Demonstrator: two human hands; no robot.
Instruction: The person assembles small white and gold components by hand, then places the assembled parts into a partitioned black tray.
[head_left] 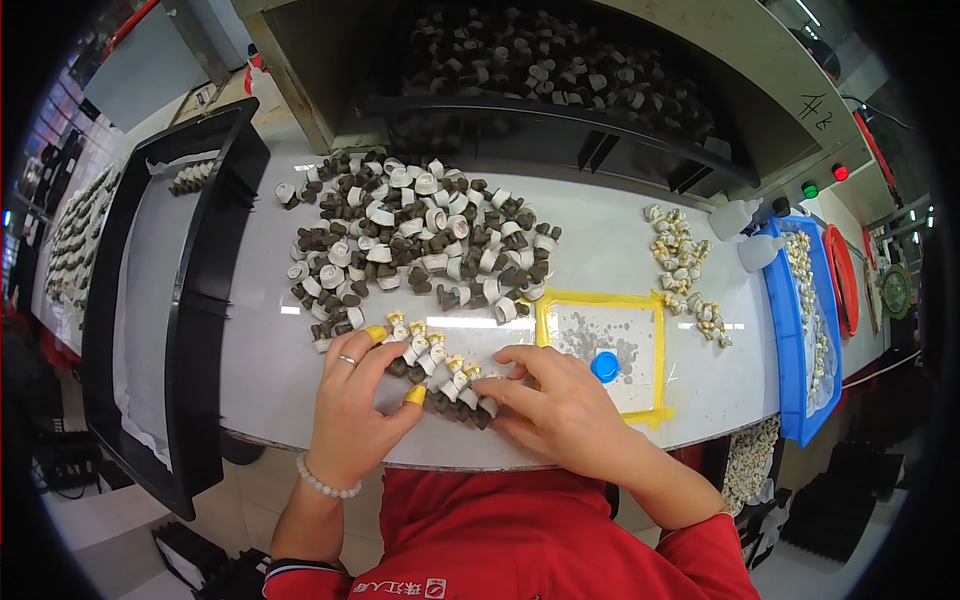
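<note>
Left hand (350,400) and right hand (560,400), fingers spread flat, press on a row of small spools (440,375) at the near edge of the white table (600,250); beyond, loose spool pile (420,235), then black tray (190,290) left.

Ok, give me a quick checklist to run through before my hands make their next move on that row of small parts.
1. Row of small parts lined up at the table's near edge: ok.
2. Left hand and right hand both resting on the row: ok.
3. Yellow finger caps on the left hand's fingers: ok.
4. Loose pile within view behind the row: ok.
5. Blue cap clear of the row, inside the yellow taped square: ok.
6. Every part facing the same way: cannot tell.
</note>
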